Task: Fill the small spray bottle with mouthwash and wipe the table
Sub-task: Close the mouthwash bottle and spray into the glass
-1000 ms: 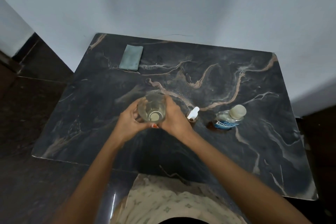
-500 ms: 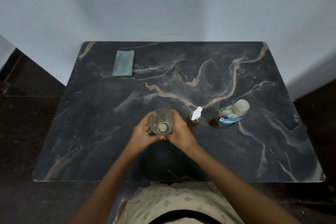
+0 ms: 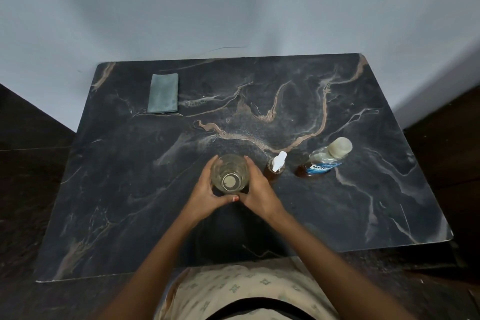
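Nearest the camera, a pale patterned garment [image 3: 249, 291] fills the bottom edge, and two bare forearms reach forward from it over the dark marbled table [image 3: 109, 189]. The left hand [image 3: 205, 197] and the right hand [image 3: 259, 192] both wrap around a clear glass [image 3: 229, 173] that stands upright in the near middle of the table, one hand cupping each side with the thumbs meeting at its near base. Seen from above, the glass shows a pale round bottom; whether any liquid sits in it is hard to tell from this angle.

Just beside the right hand, to its right, stands the small spray bottle [image 3: 275, 167], brownish with a white nozzle on top. It appears to stand on the table on its own, close to the right hand's fingers but apart from them. Further right, well clear of both hands, is the mouthwash bottle [image 3: 323, 162], a clear bottle with a blue label, a pale cap and amber liquid low inside.

Far back, near the left rear corner of the table, a folded grey-green cloth [image 3: 163, 93] lies flat. Behind the table rises a plain pale wall [image 3: 233, 2].
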Tool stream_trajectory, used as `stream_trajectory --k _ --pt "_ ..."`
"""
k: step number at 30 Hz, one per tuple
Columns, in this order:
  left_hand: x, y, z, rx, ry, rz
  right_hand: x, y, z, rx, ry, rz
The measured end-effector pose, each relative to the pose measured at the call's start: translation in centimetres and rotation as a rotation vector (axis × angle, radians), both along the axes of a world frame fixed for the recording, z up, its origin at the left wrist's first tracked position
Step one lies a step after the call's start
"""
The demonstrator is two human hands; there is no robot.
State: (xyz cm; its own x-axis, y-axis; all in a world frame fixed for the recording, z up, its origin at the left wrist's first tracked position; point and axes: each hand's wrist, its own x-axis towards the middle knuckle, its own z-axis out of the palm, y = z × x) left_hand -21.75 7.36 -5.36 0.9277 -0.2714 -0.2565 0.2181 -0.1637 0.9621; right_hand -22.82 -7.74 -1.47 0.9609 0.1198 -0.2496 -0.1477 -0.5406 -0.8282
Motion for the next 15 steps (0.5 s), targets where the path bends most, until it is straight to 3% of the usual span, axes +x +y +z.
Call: stream_trajectory --k 7,15 --pt "-0.1 -0.4 0.1 0.039 -0.046 0.061 -2.6 -2.2 -0.5 0.019 -0.022 -0.088" --pt "-0.1 -0.4 0.0 0.031 -0.044 0.061 -4.5 -5.9 1.1 0.006 -0.323 -0.365"
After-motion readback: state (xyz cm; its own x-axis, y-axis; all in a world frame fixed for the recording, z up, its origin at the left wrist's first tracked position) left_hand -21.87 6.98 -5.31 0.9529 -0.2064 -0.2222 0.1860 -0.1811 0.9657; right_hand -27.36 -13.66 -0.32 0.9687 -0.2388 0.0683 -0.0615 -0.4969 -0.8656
